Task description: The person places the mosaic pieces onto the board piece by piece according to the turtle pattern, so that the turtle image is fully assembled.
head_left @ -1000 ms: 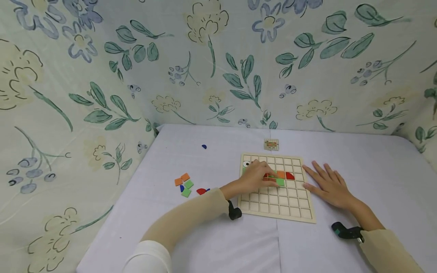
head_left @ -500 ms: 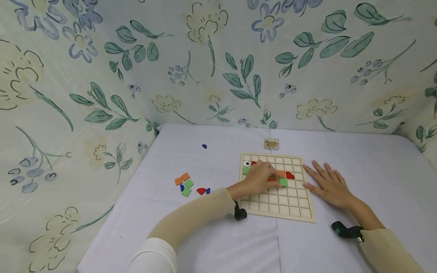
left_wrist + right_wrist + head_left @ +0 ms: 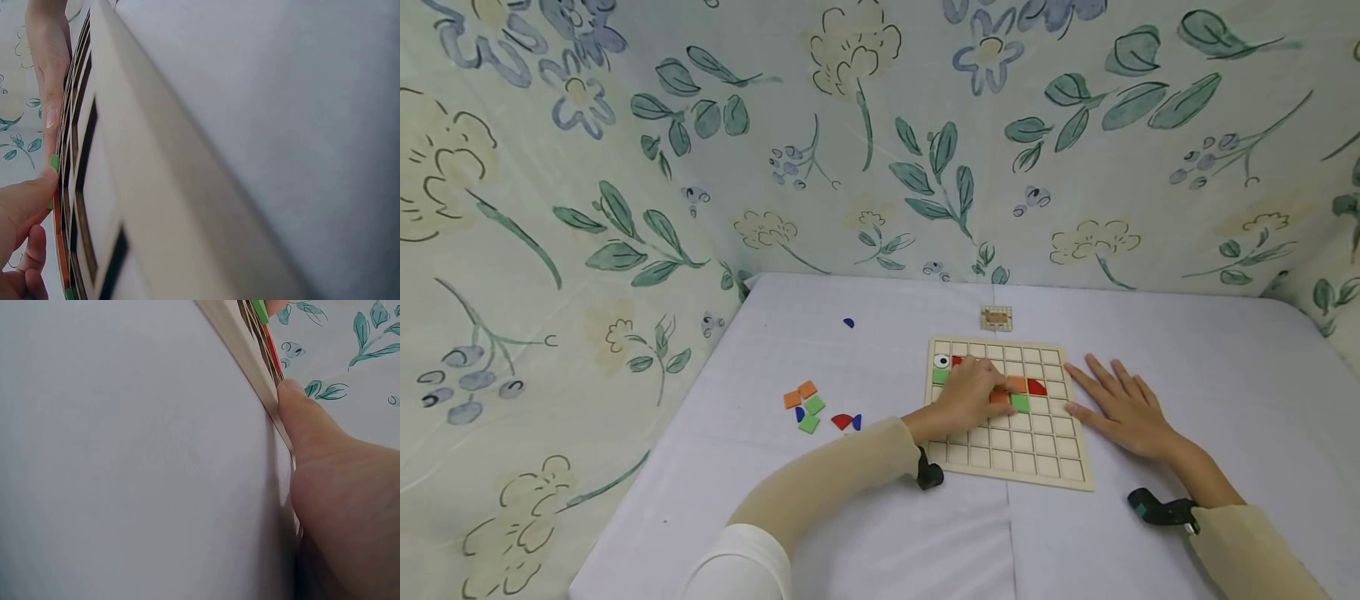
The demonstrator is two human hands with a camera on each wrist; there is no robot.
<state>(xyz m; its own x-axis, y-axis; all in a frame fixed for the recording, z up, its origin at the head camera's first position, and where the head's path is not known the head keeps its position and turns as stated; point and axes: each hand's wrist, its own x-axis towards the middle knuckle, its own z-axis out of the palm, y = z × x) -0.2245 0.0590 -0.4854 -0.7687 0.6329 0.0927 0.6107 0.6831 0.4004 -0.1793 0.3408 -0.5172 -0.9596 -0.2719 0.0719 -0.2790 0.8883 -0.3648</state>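
A wooden grid board (image 3: 1045, 467) lies on the table with coloured pieces in its cells. Over its middle, my left hand (image 3: 966, 398) pinches a green square tile (image 3: 1019, 403) between thumb and fingers. In the left wrist view, the thumb touches that green tile (image 3: 54, 164), which sticks up from the board. Orange tiles (image 3: 1017, 384) and a red quarter-round piece (image 3: 1037, 387) sit close by, and a white eye piece (image 3: 942, 361) is at the upper left. My right hand (image 3: 1123, 412) lies with fingers spread, its thumb (image 3: 292, 390) against the board's right edge.
Loose orange tiles (image 3: 793, 399), green tiles (image 3: 808, 423), a red piece (image 3: 842, 421) and blue pieces (image 3: 857, 422) lie left of the board. Farther back is one blue piece (image 3: 848, 322). A small pattern card (image 3: 997, 317) lies behind the board.
My left hand has shifted slightly right with the green tile, then a little back left, uncovering the eye piece. The right hand has stayed in place.
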